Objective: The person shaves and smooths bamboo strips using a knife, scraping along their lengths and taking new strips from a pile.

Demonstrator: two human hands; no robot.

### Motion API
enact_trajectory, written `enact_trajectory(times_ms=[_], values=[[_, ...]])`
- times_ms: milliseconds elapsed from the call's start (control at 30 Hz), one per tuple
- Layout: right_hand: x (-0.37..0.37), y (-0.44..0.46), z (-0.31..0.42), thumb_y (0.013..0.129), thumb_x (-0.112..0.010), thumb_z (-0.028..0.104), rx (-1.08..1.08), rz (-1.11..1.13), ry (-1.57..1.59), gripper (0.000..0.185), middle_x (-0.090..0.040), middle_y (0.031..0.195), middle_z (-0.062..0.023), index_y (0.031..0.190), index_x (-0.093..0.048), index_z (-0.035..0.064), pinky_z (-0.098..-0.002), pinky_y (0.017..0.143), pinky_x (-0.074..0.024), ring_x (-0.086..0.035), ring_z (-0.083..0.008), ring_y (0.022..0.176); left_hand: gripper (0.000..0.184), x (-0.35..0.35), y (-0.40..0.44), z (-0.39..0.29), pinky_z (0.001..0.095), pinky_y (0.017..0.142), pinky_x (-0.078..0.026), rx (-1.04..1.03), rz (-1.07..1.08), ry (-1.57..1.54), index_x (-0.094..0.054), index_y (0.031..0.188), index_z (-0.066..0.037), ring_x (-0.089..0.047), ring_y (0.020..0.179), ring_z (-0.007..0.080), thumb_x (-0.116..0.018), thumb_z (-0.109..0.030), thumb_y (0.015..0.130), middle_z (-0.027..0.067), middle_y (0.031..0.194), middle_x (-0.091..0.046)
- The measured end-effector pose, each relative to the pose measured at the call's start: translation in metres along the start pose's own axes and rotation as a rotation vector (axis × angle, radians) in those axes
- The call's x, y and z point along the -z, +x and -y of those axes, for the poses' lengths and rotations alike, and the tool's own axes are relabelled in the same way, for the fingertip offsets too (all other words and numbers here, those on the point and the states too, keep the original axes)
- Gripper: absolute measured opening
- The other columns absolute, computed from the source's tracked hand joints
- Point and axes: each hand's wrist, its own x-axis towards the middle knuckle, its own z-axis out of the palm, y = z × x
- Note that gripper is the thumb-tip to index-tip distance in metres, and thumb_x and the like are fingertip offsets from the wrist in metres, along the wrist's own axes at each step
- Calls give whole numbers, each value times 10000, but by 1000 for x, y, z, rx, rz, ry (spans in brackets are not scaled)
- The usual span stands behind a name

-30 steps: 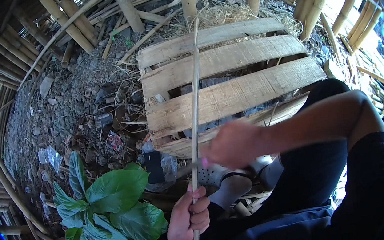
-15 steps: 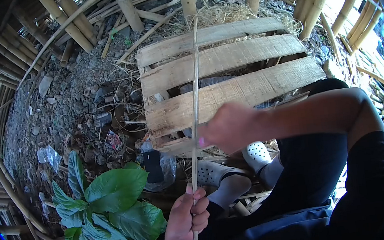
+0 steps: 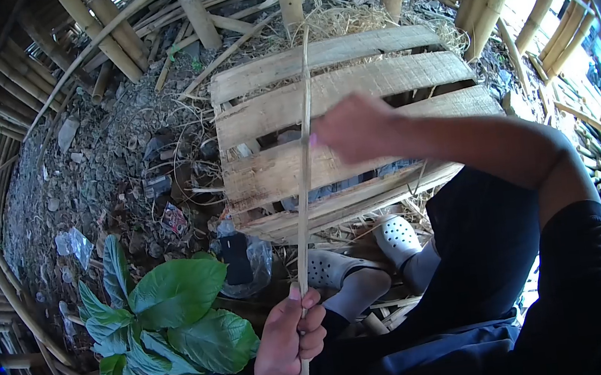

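Note:
A long, thin bamboo strip [image 3: 305,205] stands upright in view, running from my lap up across the wooden slats. My left hand [image 3: 288,337] is wrapped round its lower part, thumb pointing up along it. My right hand [image 3: 357,128], slightly blurred, is closed in a fist beside the strip's upper half. A small pink spot shows at its fingertips, against or very near the strip; whatever those fingers hold is hidden. Under the right hand lies a low pallet of pale wooden slats [image 3: 269,176].
A leafy green plant [image 3: 179,294] grows left of my left hand. A dark phone-like object [image 3: 236,258] lies on clear plastic near my light, holed clogs [image 3: 397,237]. Bamboo posts [image 3: 289,0] fence the far side. Stones and litter cover the ground [image 3: 106,172] at left.
My right hand has moved up and away along the strip, from the pallet's near edge to its middle slats. The left hand keeps its hold on the lower part.

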Motion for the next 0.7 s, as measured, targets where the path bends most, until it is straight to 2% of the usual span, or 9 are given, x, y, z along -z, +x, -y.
enact_trajectory(times_ms=[67,233,333,400,467,500,533,600,700], values=[[-1,-13,29,825,-579,165,233,-116,135,158,-636,662,-101,927,-599,46,-394,596,-527,-660,-259,626,300,3,2,-1,194,367,-106,15,25,-34,-406,868,-166,-159,435,6,-348,-415,1025,-77,625,-242],[-12,3,-8,840,-596,215,67,-199,70,178,-602,592,-93,871,-582,40,-423,544,-497,-634,-296,574,284,10,5,0,197,360,-100,21,70,-122,-406,870,-166,-160,430,3,-351,-397,1027,-80,626,-243],[-8,-14,23,849,-591,213,185,-157,193,168,-600,594,-100,844,-576,46,-421,531,-490,-630,-302,568,273,13,8,-2,198,351,-98,47,133,-168,-404,875,-164,-153,422,0,-348,-382,1029,-82,625,-244],[-27,-7,3,861,-584,225,236,-243,194,187,-592,580,-105,830,-560,42,-422,520,-482,-630,-305,569,264,14,8,0,196,343,-95,65,131,-243,-401,879,-163,-146,412,0,-345,-372,1030,-80,623,-244],[-35,4,-21,860,-589,231,61,-280,123,197,-594,578,-97,856,-549,39,-424,523,-485,-628,-298,559,253,19,10,2,194,341,-95,54,141,-250,-401,881,-163,-146,409,-1,-343,-357,1031,-80,622,-243],[-18,-1,-7,856,-595,236,-26,-138,94,199,-603,602,-93,857,-553,42,-429,540,-489,-637,-287,583,242,20,11,1,191,340,-95,36,160,-253,-402,883,-162,-146,406,-2,-341,-343,1032,-80,621,-242],[-10,-8,5,856,-595,236,-26,-139,88,199,-603,602,-93,857,-553,42,-429,540,-489,-637,-287,583,242,19,11,1,191,340,-95,33,166,-252,-402,883,-162,-146,406,-2,-341,-343,1032,-80,621,-242],[-3,-17,21,864,-588,249,198,-100,141,204,-627,656,-95,872,-567,46,-429,564,-497,-652,-277,627,219,18,9,3,191,339,-97,48,174,-286,-409,896,-156,-153,405,-2,-334,-310,1031,-79,618,-239],[-12,1,-14,817,-565,188,-55,-49,52,154,-640,672,-94,909,-600,69,-393,559,-518,-654,-274,627,214,21,13,2,189,338,-100,44,193,-328,-414,914,-149,-150,405,-2,-338,-312,1029,-79,617,-237]])
